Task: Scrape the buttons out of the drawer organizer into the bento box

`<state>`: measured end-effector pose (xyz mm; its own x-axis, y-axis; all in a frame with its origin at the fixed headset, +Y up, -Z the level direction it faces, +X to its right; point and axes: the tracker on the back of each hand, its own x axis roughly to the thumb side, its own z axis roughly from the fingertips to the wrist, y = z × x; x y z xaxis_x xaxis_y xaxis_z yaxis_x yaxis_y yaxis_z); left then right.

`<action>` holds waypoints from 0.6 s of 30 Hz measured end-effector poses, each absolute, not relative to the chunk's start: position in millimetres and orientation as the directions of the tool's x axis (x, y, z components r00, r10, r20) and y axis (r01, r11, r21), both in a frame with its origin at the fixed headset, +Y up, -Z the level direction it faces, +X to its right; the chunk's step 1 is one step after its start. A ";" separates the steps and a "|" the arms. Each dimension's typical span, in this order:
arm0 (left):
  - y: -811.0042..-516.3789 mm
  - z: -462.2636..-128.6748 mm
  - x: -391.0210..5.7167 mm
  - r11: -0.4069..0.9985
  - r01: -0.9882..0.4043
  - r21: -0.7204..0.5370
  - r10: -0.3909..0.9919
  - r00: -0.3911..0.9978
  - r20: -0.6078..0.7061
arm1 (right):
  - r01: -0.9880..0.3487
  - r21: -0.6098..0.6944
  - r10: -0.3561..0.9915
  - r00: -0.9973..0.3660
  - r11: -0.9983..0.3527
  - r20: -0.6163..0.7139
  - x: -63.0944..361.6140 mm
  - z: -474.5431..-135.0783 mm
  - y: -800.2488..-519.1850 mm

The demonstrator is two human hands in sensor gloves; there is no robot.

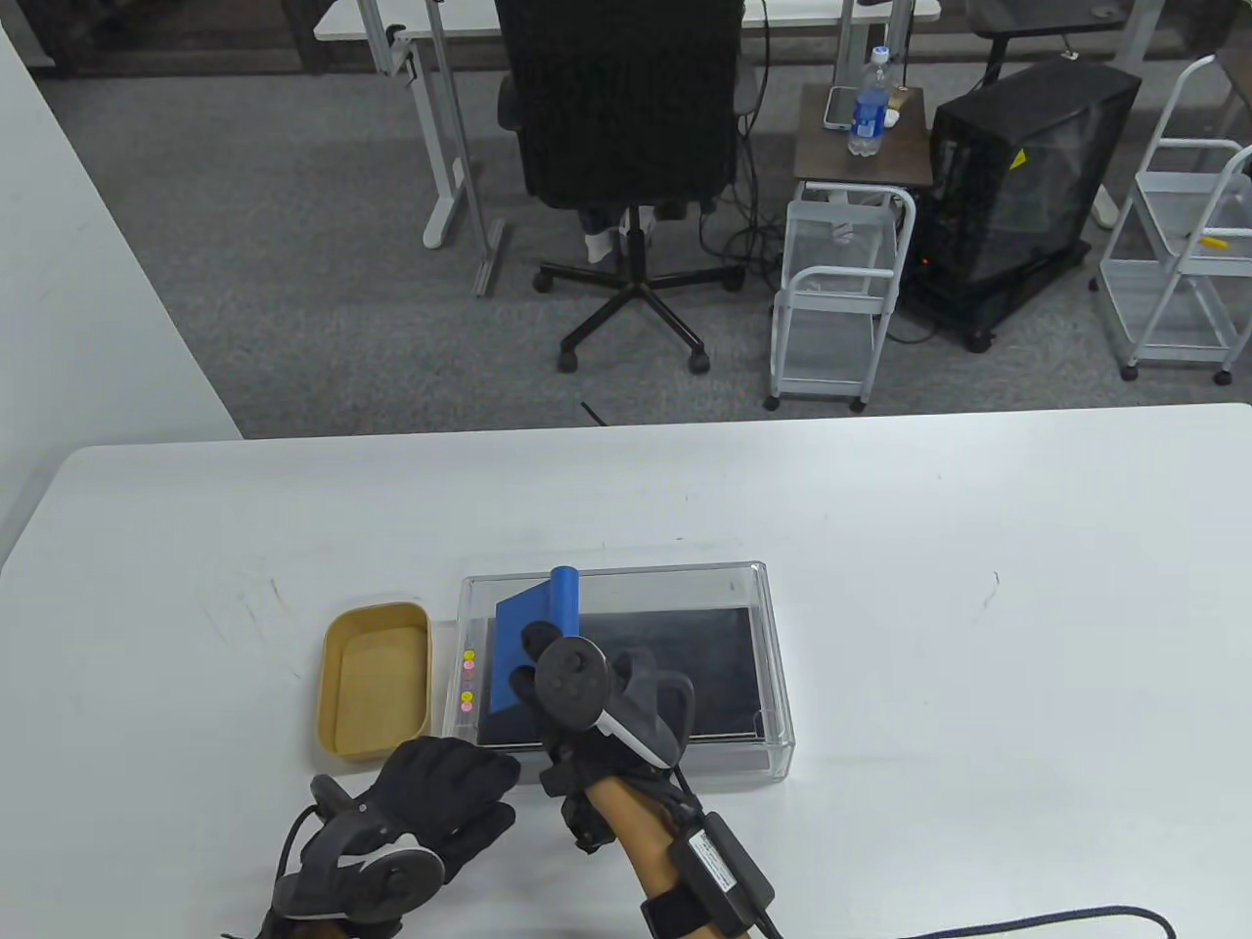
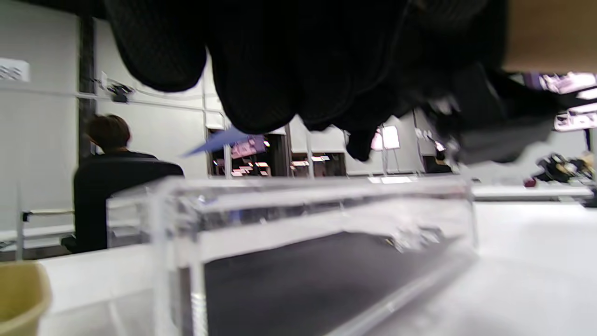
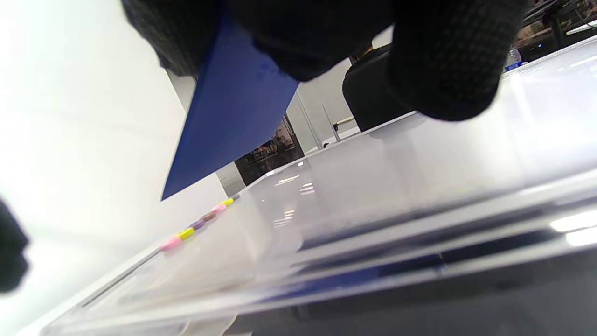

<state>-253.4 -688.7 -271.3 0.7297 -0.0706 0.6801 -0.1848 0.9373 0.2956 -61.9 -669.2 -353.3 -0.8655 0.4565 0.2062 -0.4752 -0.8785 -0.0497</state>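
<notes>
A clear drawer organizer [image 1: 763, 626] with a dark bottom lies on the white table. Several small coloured buttons [image 1: 468, 677] lie in a row at its left end; they also show in the right wrist view [image 3: 196, 226]. A tan bento box [image 1: 377, 685] stands just left of the organizer. My right hand [image 1: 587, 685] grips a blue scraper [image 1: 533, 636] over the organizer's left part, its blade [image 3: 228, 126] tilted toward the buttons. My left hand [image 1: 445, 797] rests at the organizer's near left corner [image 2: 186, 210], fingers curled over it.
The table [image 1: 978, 606] spreads wide to the right and behind the organizer. An office chair [image 1: 626, 147], a cart and a computer case stand on the floor beyond the far edge.
</notes>
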 end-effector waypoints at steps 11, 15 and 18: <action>-688.9 -319.9 -328.5 0.909 -0.238 0.341 0.101 0.922 0.374 | -0.469 -0.080 0.445 -0.870 -0.879 0.211 -58.3 -350.2 -672.5; -703.1 -340.2 -356.4 0.946 -0.153 0.286 0.113 0.982 0.153 | -0.466 -0.086 0.441 -0.872 -0.880 0.215 -59.1 -350.0 -673.3; -719.9 -354.5 -376.4 0.975 -0.089 0.204 0.094 0.995 -0.015 | -0.469 -0.090 0.442 -0.870 -0.878 0.218 -59.4 -350.3 -673.8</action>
<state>-376.4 -719.9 -354.5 0.9954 0.0944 -0.0149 -0.0894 0.9749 0.2037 -59.4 -673.8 -350.3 -0.8699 0.4425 0.2178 -0.4694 -0.8784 -0.0901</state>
